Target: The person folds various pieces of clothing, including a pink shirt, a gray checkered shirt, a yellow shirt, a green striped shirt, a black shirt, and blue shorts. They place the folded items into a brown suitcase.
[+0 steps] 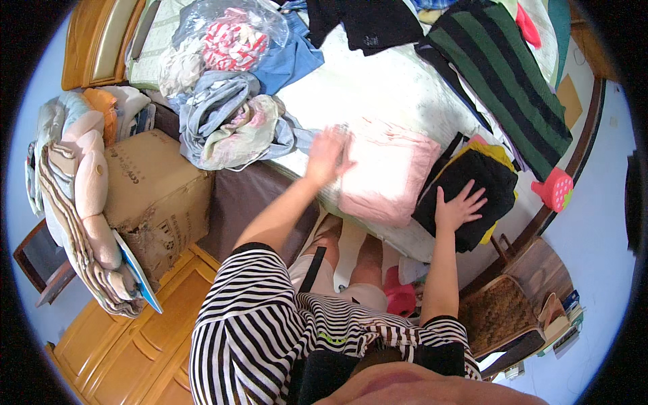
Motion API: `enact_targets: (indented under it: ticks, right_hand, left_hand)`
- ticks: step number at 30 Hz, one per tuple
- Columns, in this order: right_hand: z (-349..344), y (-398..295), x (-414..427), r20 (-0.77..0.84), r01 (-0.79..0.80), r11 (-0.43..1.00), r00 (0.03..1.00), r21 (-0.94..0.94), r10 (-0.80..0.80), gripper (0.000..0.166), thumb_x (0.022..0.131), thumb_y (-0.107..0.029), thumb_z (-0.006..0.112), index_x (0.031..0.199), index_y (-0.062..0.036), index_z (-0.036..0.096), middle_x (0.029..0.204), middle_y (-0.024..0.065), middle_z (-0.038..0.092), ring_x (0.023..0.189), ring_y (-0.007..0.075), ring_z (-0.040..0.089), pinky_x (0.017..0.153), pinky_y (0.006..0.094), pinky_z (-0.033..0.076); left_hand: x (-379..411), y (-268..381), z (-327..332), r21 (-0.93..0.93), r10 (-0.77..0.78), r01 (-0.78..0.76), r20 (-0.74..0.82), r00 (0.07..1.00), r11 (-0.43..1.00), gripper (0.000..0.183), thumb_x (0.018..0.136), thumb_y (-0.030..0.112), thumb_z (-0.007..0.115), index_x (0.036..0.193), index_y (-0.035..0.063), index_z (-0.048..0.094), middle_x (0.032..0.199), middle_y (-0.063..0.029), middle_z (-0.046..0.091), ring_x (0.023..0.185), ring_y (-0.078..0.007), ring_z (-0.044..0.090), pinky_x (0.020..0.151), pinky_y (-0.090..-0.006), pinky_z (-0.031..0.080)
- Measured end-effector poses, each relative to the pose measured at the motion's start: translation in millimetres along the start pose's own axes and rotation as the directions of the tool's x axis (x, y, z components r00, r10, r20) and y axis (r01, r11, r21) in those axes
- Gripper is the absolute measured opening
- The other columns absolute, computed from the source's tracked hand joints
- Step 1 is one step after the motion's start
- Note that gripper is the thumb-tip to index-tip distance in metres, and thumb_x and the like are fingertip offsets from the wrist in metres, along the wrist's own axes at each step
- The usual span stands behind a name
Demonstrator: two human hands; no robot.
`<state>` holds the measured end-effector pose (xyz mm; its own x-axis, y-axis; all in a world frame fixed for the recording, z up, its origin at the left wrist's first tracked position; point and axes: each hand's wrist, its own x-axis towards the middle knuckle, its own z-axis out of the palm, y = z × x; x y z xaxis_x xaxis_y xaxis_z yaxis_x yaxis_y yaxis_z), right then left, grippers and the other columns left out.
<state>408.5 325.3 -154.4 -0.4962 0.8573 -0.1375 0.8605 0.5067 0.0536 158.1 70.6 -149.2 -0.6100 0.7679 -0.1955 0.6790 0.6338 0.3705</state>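
Observation:
A folded pink cloth (pixel 390 177) lies near the bed's front edge, brightly lit on top. My left hand (pixel 328 154), blurred, is at its left side with the thumb apart and nothing held; I cannot tell whether it touches the cloth. To the right of the pink cloth is a stack of folded clothes, with a black garment (pixel 440 223) on top and yellow fabric (pixel 493 151) showing at its edges. My right hand (pixel 458 205) rests on the black garment, palm down and fingers spread.
Crumpled grey clothing (pixel 217 101) and a clear plastic bag (pixel 263 20) with red-and-white fabric lie left on the bed. Black shorts (pixel 364 25) lie at the back. Green-and-black striped cloth (pixel 501 76) lies right. A cardboard box (pixel 157 187) stands left; a woven-seat chair (pixel 498 314) is lower right.

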Motion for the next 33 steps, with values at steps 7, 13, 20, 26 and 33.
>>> enact_targets:
  ticks: [7,13,20,26,33]
  right_hand:
    - [-33,4,-6,-0.01,0.04,0.994,0.999,0.101,-0.04,0.085,0.079,-0.055,0.063,0.145,-0.0148,0.027,0.15,0.0178,0.021,0.137,0.0409,0.019,0.103,0.0629,0.023]
    - [-80,-24,-25,-0.161,0.15,0.979,0.979,0.137,-0.128,0.075,0.083,-0.036,0.064,0.142,-0.0062,0.03,0.149,0.0176,0.024,0.137,0.0377,0.021,0.108,0.0557,0.015]
    - [-77,-110,-51,-0.08,0.333,0.715,0.928,0.615,-0.363,0.063,0.079,-0.009,0.065,0.135,-0.0002,0.038,0.141,0.0186,0.037,0.128,0.034,0.037,0.106,0.0428,0.028]
    - [-33,-235,-55,0.671,-0.695,0.106,0.627,0.711,-0.396,0.069,0.088,-0.031,0.06,0.142,-0.004,0.026,0.144,0.0167,0.03,0.124,0.0275,0.043,0.098,0.0411,0.041]
    - [-92,-308,-55,0.568,-0.93,0.011,0.215,0.367,-0.794,0.061,0.082,-0.036,0.068,0.127,-0.001,0.046,0.112,0.0177,0.058,0.095,0.0259,0.062,0.08,0.0343,0.052]
  left_hand:
    - [74,-194,-36,0.027,-0.308,0.324,-0.244,0.92,0.946,0.089,0.069,0.031,0.077,0.135,-0.0055,0.03,0.145,-0.0256,0.024,0.129,-0.0389,0.035,0.106,-0.0418,0.033]
    - [139,-223,-18,-0.201,-0.72,0.696,-0.077,0.69,0.689,0.065,0.075,0.03,0.07,0.125,-0.0025,0.043,0.125,-0.0255,0.05,0.108,-0.0381,0.057,0.092,-0.0438,0.046]
    - [128,-221,-14,-0.137,-0.632,0.623,-0.03,0.774,0.77,0.022,0.078,0.018,0.053,0.093,0.0039,0.063,0.099,-0.0208,0.065,0.096,-0.0392,0.061,0.082,-0.0462,0.048]
    - [25,-181,-109,-0.713,-0.253,0.212,0.05,0.966,0.668,0.021,0.083,0.008,0.052,0.101,0.0017,0.062,0.093,-0.0094,0.066,0.085,-0.0209,0.06,0.08,-0.0345,0.047]
    - [-68,-47,-138,-0.786,0.269,0.067,0.288,0.919,0.615,0.028,0.083,0.008,0.057,0.111,0.004,0.061,0.105,-0.0064,0.065,0.096,-0.0158,0.057,0.089,-0.0317,0.044]
